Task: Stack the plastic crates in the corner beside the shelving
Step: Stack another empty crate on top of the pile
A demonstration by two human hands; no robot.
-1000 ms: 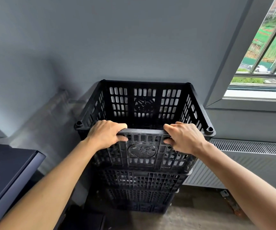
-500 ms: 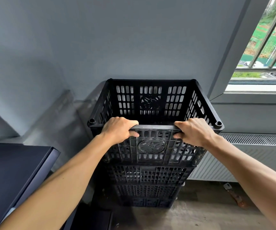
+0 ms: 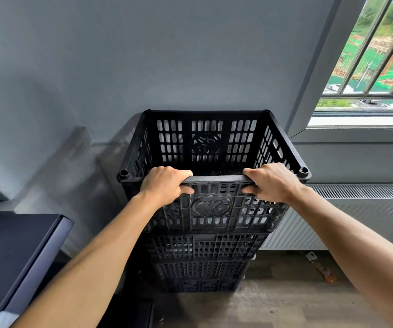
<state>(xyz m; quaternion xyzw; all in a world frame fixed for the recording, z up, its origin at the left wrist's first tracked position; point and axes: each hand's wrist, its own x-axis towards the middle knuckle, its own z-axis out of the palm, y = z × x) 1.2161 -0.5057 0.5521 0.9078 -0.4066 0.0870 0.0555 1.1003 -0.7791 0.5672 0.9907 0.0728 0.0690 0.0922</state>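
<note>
Two bare forearms reach forward from the bottom of the view. At the lower left, closest in, is the flat top of a dark cabinet (image 3: 8,247), its pale edge running diagonally. The left hand (image 3: 164,185) and right hand (image 3: 272,183) both grip the near rim of the top crate (image 3: 211,205), fingers curled over the edge and thumbs pressed against the outer face, one hand on each side of the round moulded emblem. This black slotted plastic crate sits upright and open on a stack of lower crates (image 3: 202,250) of the same kind, which rests on the wood-look floor (image 3: 273,304) in the corner. I cannot tell how many crates are beneath. A small orange-brown object (image 3: 321,268) lies on the floor to the right, near the white radiator (image 3: 356,209) that runs along under the sill. Behind the stack rises the grey wall (image 3: 167,55), and at upper right a barred window (image 3: 368,55) looks out on greenery.
</note>
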